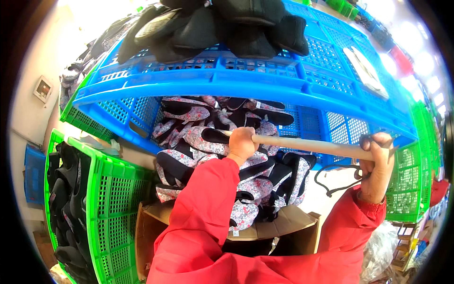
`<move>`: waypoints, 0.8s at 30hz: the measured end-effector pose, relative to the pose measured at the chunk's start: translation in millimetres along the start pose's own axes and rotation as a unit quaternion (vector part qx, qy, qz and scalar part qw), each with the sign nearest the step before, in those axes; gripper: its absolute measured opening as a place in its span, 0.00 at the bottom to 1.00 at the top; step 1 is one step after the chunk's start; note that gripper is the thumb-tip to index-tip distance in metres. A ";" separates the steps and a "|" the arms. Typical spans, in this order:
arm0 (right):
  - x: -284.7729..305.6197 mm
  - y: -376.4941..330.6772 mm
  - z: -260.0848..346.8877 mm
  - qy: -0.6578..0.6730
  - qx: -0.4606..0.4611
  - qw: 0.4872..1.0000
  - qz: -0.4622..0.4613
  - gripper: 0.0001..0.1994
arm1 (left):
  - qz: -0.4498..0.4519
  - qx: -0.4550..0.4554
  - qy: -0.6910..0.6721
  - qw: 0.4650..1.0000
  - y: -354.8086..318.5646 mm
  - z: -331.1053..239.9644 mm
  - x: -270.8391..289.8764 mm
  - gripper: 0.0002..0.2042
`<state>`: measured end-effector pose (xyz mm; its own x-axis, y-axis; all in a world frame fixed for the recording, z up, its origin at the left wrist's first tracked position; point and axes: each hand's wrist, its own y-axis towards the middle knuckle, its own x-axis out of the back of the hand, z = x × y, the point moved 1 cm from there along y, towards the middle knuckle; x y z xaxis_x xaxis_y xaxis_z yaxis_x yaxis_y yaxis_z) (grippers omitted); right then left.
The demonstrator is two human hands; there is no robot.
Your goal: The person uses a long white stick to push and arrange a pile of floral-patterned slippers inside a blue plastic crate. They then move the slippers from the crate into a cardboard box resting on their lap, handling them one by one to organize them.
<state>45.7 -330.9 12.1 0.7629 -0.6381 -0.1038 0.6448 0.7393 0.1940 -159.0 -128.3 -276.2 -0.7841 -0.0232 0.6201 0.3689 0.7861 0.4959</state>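
Note:
A pale wooden stick runs across the view, held in both hands. My left hand is closed round it near its thinner end, among the shoes. At the thicker end, my right hand is wrapped round it, and a black cord loop hangs beside that hand. Floral shoes with black linings lie heaped inside a blue plastic crate on its side and spill out of its opening. The pile reaches down to an open cardboard box below my arms.
Black shoes are stacked on the blue crate, near a pale flat item. At the left stands a green crate filled with dark shoes. Another green crate is on the right, above clear plastic wrapping.

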 end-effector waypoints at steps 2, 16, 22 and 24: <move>5.6 -15.5 5.6 0.001 0.024 1.000 0.007 0.09 | -0.019 -0.025 -0.043 0.999 -11.1 -14.5 18.6 0.10; 167.7 -72.5 118.0 -0.036 0.120 0.980 -0.156 0.11 | 0.110 -0.067 -0.122 0.984 -65.6 -195.8 56.8 0.08; 205.8 -77.8 123.7 -0.041 0.234 0.939 -0.247 0.06 | -0.034 -0.187 -0.119 0.975 25.7 -227.1 47.4 0.04; 197.0 -73.8 105.9 -0.031 0.271 0.938 -0.215 0.05 | 0.039 -0.140 -0.122 0.982 62.9 -210.6 35.8 0.02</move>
<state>143.3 -534.0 80.6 0.4233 -0.8756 -0.2326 0.7609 0.2043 0.6158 -58.8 -209.7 -94.8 -0.8320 0.2064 0.5150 0.5282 0.5788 0.6213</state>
